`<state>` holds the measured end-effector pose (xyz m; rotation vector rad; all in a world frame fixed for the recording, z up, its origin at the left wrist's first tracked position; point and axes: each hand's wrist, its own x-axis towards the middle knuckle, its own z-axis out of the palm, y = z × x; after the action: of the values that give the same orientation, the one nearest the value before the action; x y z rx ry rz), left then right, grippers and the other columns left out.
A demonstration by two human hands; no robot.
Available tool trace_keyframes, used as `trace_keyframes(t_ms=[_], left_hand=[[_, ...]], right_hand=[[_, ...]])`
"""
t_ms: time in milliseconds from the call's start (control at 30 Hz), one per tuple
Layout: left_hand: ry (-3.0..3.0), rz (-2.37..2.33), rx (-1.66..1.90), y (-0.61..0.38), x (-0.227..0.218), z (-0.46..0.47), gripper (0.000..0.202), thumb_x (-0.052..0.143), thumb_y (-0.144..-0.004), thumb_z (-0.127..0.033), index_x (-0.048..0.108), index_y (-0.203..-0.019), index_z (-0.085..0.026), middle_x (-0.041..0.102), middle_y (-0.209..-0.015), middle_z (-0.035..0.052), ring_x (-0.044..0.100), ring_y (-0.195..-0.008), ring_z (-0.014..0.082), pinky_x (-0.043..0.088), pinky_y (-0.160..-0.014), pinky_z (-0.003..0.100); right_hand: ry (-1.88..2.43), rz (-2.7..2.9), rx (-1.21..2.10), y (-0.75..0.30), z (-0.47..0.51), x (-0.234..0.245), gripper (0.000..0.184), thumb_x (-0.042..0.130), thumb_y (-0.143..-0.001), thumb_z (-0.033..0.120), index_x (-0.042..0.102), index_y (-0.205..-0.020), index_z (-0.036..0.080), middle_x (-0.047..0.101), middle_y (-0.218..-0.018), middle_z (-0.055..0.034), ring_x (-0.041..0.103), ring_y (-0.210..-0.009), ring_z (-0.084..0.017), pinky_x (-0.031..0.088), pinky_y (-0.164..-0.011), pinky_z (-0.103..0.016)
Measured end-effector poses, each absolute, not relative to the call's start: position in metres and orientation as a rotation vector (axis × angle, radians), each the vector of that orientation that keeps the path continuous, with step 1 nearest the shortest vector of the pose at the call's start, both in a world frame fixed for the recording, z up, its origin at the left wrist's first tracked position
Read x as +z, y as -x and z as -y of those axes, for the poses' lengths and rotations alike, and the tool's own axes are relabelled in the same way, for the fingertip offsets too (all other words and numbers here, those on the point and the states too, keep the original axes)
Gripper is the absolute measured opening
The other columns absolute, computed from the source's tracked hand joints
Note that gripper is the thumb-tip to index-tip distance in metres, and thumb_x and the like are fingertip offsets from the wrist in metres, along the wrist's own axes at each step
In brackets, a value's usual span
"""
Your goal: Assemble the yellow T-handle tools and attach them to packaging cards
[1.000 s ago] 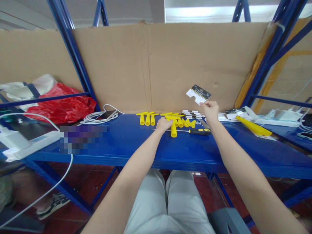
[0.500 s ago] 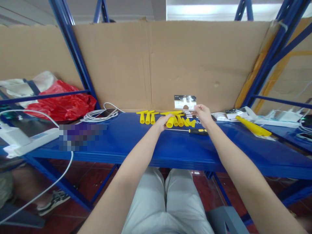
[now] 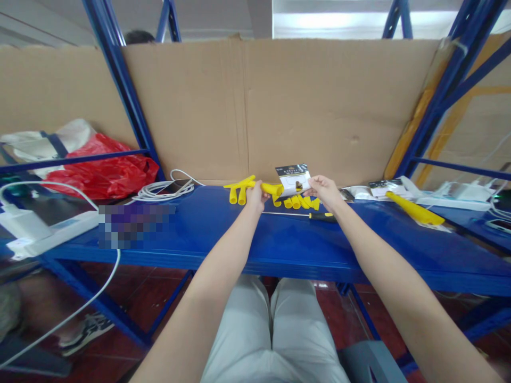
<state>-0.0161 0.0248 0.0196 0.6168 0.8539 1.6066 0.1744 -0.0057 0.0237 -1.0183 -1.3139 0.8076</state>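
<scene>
While our left hand point(image 3: 256, 198) grips a yellow tool point(image 3: 271, 189) over the counter point(image 3: 199, 229), our right hand point(image 3: 323, 190), apart from it, pinches a black-and-white card point(image 3: 292, 170) at the tool's end; whether the two touch we cannot tell. Pale lettering crosses the card's dark band, too small to read. Nearby lie more yellow pieces point(image 3: 296, 202), a screwdriver point(image 3: 320, 216) and, farther right, a printed packet point(image 3: 385, 186), likewise illegible.

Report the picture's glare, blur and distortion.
Head view: white glare band along the top, right of centre; small print on the card in the right hand too soft to read; blue posts splay outward, perhaps from a wide lens; pixelated patch masks part of the blue table.
</scene>
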Motion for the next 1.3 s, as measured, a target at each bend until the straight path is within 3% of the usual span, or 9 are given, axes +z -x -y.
trace_keyframes(t_ms=[167, 300, 400, 567, 767, 1033, 1300], left_hand=[[-0.687, -0.932, 1.589, 0.010, 0.015, -0.028, 0.008, 0.059, -0.087, -0.024, 0.058, -0.083, -0.017, 0.055, -0.055, -0.0030, 0.055, -0.044, 0.0107, 0.046, -0.050, 0.022], [-0.762, -0.945, 1.579, 0.007, 0.015, -0.030, 0.010, 0.059, -0.085, -0.018, 0.057, -0.075, -0.016, 0.060, -0.060, 0.0007, 0.065, -0.061, 0.0170, 0.050, -0.059, 0.027], [-0.794, -0.980, 1.553, 0.007, 0.015, -0.031, 0.004, 0.062, -0.081, -0.018, 0.060, -0.083, -0.016, 0.063, -0.065, 0.0015, 0.068, -0.068, 0.0200, 0.052, -0.065, 0.031], [-0.844, -0.999, 1.458, 0.012, 0.012, -0.035, 0.019, 0.057, -0.085, -0.028, 0.059, -0.102, -0.021, 0.067, -0.068, 0.0009, 0.068, -0.066, 0.0182, 0.051, -0.066, 0.030], [-0.808, -0.971, 1.434, 0.016, 0.010, -0.036, 0.024, 0.055, -0.085, -0.039, 0.060, -0.099, -0.021, 0.067, -0.067, 0.0024, 0.067, -0.060, 0.0168, 0.050, -0.061, 0.027], [-0.854, -0.969, 1.432, 0.007, 0.014, -0.023, 0.009, 0.053, -0.079, -0.021, 0.062, -0.079, -0.017, 0.067, -0.064, 0.0031, 0.066, -0.064, 0.0185, 0.049, -0.057, 0.026], [-1.165, -0.965, 1.384, 0.005, 0.009, -0.024, 0.014, 0.062, -0.072, -0.026, 0.066, -0.083, -0.018, 0.073, -0.080, 0.0062, 0.067, -0.091, 0.0238, 0.050, -0.079, 0.035]], right_hand=[[0.905, 1.366, 0.881, -0.168, -0.002, 0.015, 0.035, 0.077, -0.072, 0.044, 0.053, -0.074, 0.020, 0.061, -0.056, 0.0016, 0.068, -0.056, -0.017, 0.059, -0.064, -0.031], [0.872, 1.401, 0.893, -0.163, -0.006, 0.010, 0.038, 0.079, -0.068, 0.048, 0.054, -0.075, 0.020, 0.064, -0.059, 0.0009, 0.069, -0.060, -0.019, 0.061, -0.067, -0.035], [0.844, 1.426, 0.863, -0.162, -0.008, 0.007, 0.041, 0.079, -0.065, 0.052, 0.055, -0.073, 0.020, 0.065, -0.063, 0.0001, 0.070, -0.062, -0.019, 0.061, -0.068, -0.036], [0.813, 1.476, 0.783, -0.162, -0.009, 0.006, 0.046, 0.076, -0.063, 0.060, 0.055, -0.072, 0.020, 0.065, -0.064, -0.0008, 0.069, -0.064, -0.020, 0.061, -0.068, -0.038], [0.793, 1.491, 0.687, -0.161, -0.010, 0.007, 0.052, 0.073, -0.059, 0.067, 0.053, -0.072, 0.021, 0.064, -0.061, 0.0005, 0.068, -0.060, -0.020, 0.059, -0.067, -0.039], [0.898, 1.514, 0.580, -0.157, -0.009, 0.006, 0.037, 0.068, -0.072, 0.056, 0.051, -0.073, 0.023, 0.066, -0.065, -0.0035, 0.069, -0.072, -0.025, 0.056, -0.069, -0.039], [0.920, 1.454, 0.530, -0.161, -0.016, 0.001, 0.025, 0.063, -0.078, 0.045, 0.051, -0.075, 0.023, 0.069, -0.071, -0.0040, 0.070, -0.078, -0.025, 0.056, -0.071, -0.039]])
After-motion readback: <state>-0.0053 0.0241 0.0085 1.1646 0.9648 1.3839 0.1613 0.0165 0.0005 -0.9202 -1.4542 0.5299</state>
